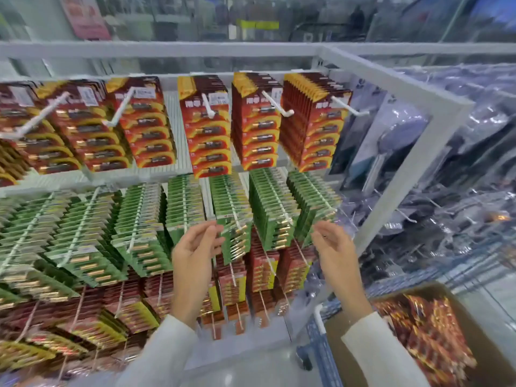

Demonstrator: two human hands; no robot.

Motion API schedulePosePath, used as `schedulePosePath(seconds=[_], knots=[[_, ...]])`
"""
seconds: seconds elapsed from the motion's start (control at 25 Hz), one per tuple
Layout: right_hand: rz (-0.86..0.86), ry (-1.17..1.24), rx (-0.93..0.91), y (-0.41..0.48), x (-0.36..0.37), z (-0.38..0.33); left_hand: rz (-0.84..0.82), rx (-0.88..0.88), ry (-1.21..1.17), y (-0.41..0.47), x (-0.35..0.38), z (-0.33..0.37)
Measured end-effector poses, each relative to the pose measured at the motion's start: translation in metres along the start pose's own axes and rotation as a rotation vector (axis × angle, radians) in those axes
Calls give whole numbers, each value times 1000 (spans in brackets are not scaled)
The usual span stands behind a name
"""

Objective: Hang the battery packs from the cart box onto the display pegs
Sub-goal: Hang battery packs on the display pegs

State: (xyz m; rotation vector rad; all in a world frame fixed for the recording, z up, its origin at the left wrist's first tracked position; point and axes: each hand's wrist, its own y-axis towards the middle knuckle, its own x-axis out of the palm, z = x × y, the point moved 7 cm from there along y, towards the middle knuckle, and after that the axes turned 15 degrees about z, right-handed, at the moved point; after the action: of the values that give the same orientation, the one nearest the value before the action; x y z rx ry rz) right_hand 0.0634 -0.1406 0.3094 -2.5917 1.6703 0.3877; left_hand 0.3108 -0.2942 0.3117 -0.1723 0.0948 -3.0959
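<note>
Green battery packs (233, 219) hang in rows on white pegs in the middle of the display. My left hand (195, 247) is raised in front of one row, and its fingertips touch the left edge of the front green pack (236, 241). My right hand (332, 247) hovers to the right with relaxed fingers and holds nothing. Red and orange battery packs (206, 127) fill the upper pegs. At the lower right, a cardboard box (351, 325) on the cart holds several red battery packs (430, 333).
A white shelf frame post (413, 152) runs diagonally at the right, with clear plastic-wrapped goods (446, 191) behind it. A blue cart (321, 347) with a white handle stands at the bottom right. More red packs (262, 269) hang low.
</note>
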Motion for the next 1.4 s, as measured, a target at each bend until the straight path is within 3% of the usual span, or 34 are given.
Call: schedulePosePath(seconds=[0.28, 0.56, 0.84, 1.0, 1.16, 1.24, 1.4], knots=[[215, -97, 247, -57, -122, 125, -160, -152, 163, -77, 33, -107], [342, -180, 475, -82, -252, 221, -353, -252, 336, -171, 115, -197], [330, -187, 653, -72, -360, 295, -521, -175, 627, -250, 215, -261], [287, -249, 716, -70, -390, 326, -674, -101, 872, -263, 276, -308], [301, -250, 798, -74, -399, 349, -770, -161, 1061, -267, 321, -378], [309, -229, 843, -77, -396, 357, -783, -95, 1161, -265, 336, -408], [392, -147, 966, -69, -390, 369, -962, 26, 1359, -266, 360, -462]])
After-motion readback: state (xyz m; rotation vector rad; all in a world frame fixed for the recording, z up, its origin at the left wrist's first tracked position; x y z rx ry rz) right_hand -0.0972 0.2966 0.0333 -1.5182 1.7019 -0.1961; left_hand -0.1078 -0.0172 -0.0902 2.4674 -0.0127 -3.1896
